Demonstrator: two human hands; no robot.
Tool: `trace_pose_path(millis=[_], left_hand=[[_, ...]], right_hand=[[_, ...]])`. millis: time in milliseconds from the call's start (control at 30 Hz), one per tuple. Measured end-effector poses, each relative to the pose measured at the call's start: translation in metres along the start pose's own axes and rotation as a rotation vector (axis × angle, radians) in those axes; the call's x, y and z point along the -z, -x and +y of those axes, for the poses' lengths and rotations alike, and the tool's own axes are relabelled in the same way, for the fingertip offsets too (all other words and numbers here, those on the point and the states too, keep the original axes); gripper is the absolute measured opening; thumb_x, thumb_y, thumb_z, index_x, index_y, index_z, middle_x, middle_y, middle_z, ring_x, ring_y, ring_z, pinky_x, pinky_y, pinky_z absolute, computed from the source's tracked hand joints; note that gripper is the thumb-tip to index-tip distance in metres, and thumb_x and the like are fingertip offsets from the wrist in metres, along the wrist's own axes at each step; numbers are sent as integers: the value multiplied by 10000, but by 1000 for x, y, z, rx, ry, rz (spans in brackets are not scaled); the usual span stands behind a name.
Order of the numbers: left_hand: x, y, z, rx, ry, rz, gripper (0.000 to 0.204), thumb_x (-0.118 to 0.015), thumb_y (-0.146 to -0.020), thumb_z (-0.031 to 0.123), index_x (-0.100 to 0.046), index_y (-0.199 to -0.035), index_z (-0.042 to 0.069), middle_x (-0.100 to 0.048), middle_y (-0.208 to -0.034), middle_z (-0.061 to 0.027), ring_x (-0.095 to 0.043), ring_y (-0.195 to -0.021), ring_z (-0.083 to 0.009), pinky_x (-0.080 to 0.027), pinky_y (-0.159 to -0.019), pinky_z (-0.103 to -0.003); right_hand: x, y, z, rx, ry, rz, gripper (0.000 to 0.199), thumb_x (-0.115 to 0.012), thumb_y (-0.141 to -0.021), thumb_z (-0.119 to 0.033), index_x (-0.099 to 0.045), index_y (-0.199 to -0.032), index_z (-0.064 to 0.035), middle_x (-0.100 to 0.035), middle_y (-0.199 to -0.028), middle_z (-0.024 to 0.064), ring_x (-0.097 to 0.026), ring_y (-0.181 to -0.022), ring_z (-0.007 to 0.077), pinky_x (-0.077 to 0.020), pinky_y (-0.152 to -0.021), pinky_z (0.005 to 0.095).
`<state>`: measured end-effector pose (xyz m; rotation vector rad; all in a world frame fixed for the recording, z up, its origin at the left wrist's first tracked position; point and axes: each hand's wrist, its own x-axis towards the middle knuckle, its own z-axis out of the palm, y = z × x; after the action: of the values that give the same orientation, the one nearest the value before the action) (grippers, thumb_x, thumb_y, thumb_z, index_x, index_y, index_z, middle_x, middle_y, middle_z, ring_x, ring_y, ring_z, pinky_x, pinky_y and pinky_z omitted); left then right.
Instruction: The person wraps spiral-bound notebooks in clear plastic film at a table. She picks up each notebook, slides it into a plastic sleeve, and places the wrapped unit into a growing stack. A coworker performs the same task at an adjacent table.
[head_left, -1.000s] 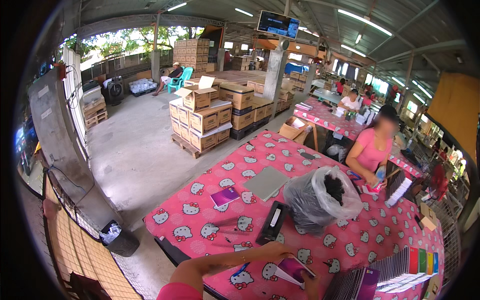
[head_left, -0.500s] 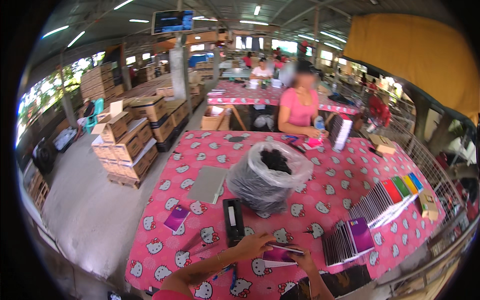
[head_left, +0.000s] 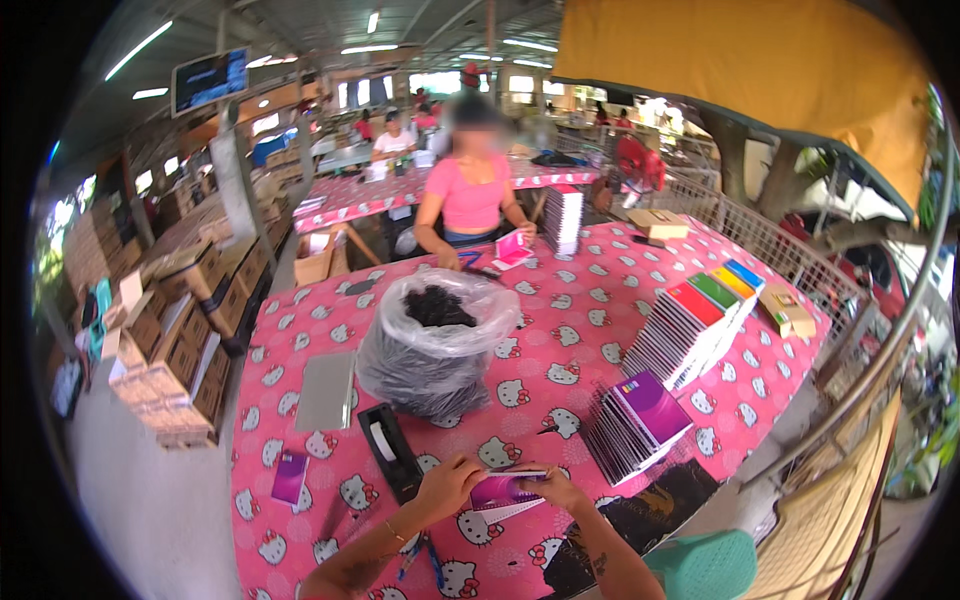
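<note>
Close in front of me is a small purple notebook with white pages fanning out beneath its cover. My right hand grips its right end, thumb on top. At its left end, the fingers of my left hand are pinched on the edge. Just beyond my left hand lies a black tape dispenser with a pale roll. Pens lie under my left forearm. To the right, a row of spiral notebooks with purple covers leans together. Another purple notebook lies flat on the left.
A plastic bag of black pieces stands mid-table, beside a grey sheet. Stacked notebooks with coloured covers and a small carton are at right. Across the pink table, a co-worker handles a pink item. A green stool stands near right.
The view has swung to the right, bringing the green stool in. Both my hands remain on the purple notebook. Across the table, the co-worker's bottle is out of sight and a pink item stands raised.
</note>
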<state>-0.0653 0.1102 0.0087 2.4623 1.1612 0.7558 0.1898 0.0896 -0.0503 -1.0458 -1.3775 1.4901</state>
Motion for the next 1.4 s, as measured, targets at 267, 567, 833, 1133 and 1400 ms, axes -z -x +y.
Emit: trace_pose_path(millis=[267,567,833,1133,1400], left_hand=[[-13,1,-1,-99,-162,207,200,-651,-916,283,-658,-993,99,-608,-970,-85,-614,-858,-304,-442,-776,-449],[-16,2,11,-43,-264,106,392,-611,-936,350,-611,-1236,98,-588,-1250,-118,-543,-1155,-316,-372,-962,-523],[-36,37,33,79,-489,175,552,-581,-945,401,-515,-1346,26,-468,-1419,-177,-402,-1356,-341,-136,-1136,-647],[6,2,36,143,-343,-37,280,-611,-934,301,-624,-1126,99,-599,-1230,-116,-562,-1161,-310,-131,-1139,-659],[-44,15,92,248,-581,349,834,-407,-983,551,-241,-1502,-81,-221,-1586,-265,-166,-1496,-406,-13,-1133,-688]], right_hand=[[-8,5,-4,13,88,39,332,-690,-882,-74,-690,-1213,-88,-705,-1058,15,-618,-970,108,-479,-898,282],[-8,10,-5,13,41,43,346,-693,-906,-59,-674,-1251,-83,-707,-1112,9,-598,-995,84,-482,-900,265],[-10,9,-8,74,102,36,344,-691,-918,-65,-672,-1262,-84,-716,-1072,-1,-591,-949,65,-491,-870,249],[-3,6,-2,30,-67,-40,322,-669,-935,-63,-667,-1257,-62,-669,-967,-55,-566,-890,47,-481,-788,242],[-1,18,-79,46,-51,-62,306,-645,-936,-58,-661,-1238,-11,-683,-1062,1,-590,-930,77,-492,-830,247]])
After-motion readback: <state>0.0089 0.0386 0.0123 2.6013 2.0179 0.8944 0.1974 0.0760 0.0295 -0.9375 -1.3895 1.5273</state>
